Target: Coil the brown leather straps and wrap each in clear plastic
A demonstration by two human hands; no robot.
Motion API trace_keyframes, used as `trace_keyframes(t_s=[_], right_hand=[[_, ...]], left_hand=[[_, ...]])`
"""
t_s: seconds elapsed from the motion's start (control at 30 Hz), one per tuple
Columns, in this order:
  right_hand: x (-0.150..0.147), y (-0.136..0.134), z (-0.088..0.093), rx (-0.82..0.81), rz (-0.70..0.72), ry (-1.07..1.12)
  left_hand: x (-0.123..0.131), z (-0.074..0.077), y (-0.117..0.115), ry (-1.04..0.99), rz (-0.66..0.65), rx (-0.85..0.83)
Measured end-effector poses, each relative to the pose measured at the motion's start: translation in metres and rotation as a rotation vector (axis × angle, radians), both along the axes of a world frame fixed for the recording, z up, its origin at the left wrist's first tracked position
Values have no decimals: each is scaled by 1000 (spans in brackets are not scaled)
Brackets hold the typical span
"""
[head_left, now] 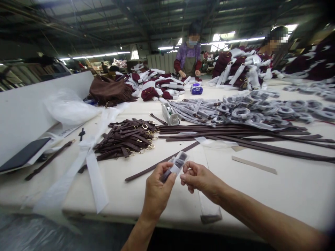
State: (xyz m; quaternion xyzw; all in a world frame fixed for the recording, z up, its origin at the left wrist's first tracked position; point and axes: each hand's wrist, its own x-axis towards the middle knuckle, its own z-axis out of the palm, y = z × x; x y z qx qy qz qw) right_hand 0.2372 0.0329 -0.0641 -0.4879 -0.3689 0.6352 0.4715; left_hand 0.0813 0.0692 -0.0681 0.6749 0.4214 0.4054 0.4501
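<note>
Head view: nearest, the left hand (pixel 159 190) is clamped on a short dark strap piece in clear wrapping (pixel 179 162), held tilted above the near part of the counter (pixel 261 205). The right hand (pixel 200 178) is just beside it, thumb and fingers curled close together; whether a thin bit of film or tape sits between them, I cannot tell. To wrap neatly, I would keep the left thumb firm on the fold, draw the film flat with the right fingertips, and press from the middle outward so no crease or loose edge remains. A light pull should do; too hard a tug could tear the film or skew the piece.

White wrapping strips (pixel 97 183) lie to the left. A loose dark strap (pixel 141 172) lies just beyond the hands, with a heap of short straps with gold-coloured rings (pixel 123 139) behind it. Farther off stand a tape dispenser (pixel 169 114) and wrapped straps (pixel 201 108); beyond them, a co-worker (pixel 188 57) stands across the counter.
</note>
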Motion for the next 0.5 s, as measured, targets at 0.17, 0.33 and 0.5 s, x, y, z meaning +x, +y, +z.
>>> trace_keyframes(t_s=[0.17,0.33,0.5], right_hand=[[-1,1,-5,107,-72,-58],[0,2,-14,216,-223,-365],[18,-3,-8,557,-345,-972]], left_hand=[[9,6,2,-326,-108,-390],[17,20,8,-511,-103,-678],[20,28,12,-534,-66,-754]])
